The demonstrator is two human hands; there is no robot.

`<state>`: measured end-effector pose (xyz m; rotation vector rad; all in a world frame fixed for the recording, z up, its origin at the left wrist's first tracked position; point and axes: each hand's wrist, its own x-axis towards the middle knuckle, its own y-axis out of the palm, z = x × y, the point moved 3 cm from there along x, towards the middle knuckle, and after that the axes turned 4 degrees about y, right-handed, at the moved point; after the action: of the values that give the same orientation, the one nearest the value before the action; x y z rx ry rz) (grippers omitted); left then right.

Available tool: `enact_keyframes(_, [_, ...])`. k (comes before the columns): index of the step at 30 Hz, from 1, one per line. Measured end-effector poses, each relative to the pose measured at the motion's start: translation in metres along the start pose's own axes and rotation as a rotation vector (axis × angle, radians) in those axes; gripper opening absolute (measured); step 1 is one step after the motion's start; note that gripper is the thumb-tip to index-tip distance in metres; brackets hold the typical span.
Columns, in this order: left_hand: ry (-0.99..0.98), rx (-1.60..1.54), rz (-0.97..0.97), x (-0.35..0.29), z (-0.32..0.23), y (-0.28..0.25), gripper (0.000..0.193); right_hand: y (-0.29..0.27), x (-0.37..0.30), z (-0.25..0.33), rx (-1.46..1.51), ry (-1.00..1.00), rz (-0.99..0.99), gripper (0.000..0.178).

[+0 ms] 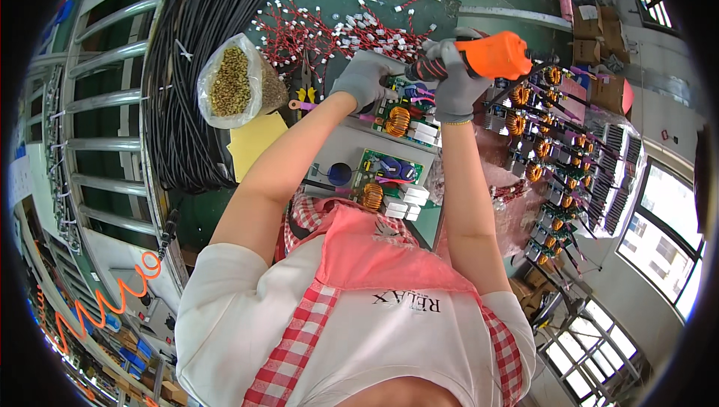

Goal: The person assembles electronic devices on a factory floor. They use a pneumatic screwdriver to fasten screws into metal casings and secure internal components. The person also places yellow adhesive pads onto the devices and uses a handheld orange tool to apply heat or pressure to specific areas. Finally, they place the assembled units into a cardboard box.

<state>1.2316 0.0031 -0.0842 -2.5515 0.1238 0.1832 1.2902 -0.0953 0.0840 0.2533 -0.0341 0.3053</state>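
My right hand (455, 86), in a grey glove, is wrapped round an orange and black power screwdriver (494, 55). The tool lies sideways, its dark front end pointing left towards my other hand. My left hand (364, 80), also gloved in grey, is at the upper left edge of a green circuit board (399, 116) with a copper coil and white blocks. Its fingers are drawn together by the screwdriver's front end; what they hold, if anything, is hidden. Nearer to me lies a second similar circuit board (388, 182). The screwdriver's tip is not clearly visible.
An open plastic bag of small brass-coloured parts (231, 83) stands left, beside a thick bundle of black cables (187, 70) and yellow paper (258, 141). Red-black wires with white connectors (329, 32) lie beyond my hands. Several assembled boards (543, 149) fill the right side.
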Motion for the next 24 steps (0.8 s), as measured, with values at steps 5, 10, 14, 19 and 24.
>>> enact_keyframes(5, [-0.106, -0.273, -0.14, -0.006, 0.016, 0.004, 0.035, -0.005, -0.05, 0.05, -0.027, -0.297, 0.02, 0.039])
enact_keyframes(10, [-0.211, -1.69, -0.123, -0.067, -0.038, -0.012, 0.026, -0.042, -0.099, 0.123, 0.164, -0.568, 0.257, 0.045])
enact_keyframes(14, [-0.188, -1.847, -0.057, -0.107, -0.086, -0.004, 0.027, -0.081, -0.133, 0.153, 0.201, -0.605, 0.369, 0.05])
enact_keyframes(19, [-0.303, -1.911, -0.006, -0.131, -0.126, 0.023, 0.018, -0.104, -0.166, 0.166, 0.265, -0.604, 0.29, 0.045])
enact_keyframes(24, [-0.292, -1.725, 0.108, -0.138, -0.146, 0.042, 0.022, -0.115, -0.178, 0.174, 0.245, -0.616, 0.368, 0.048])
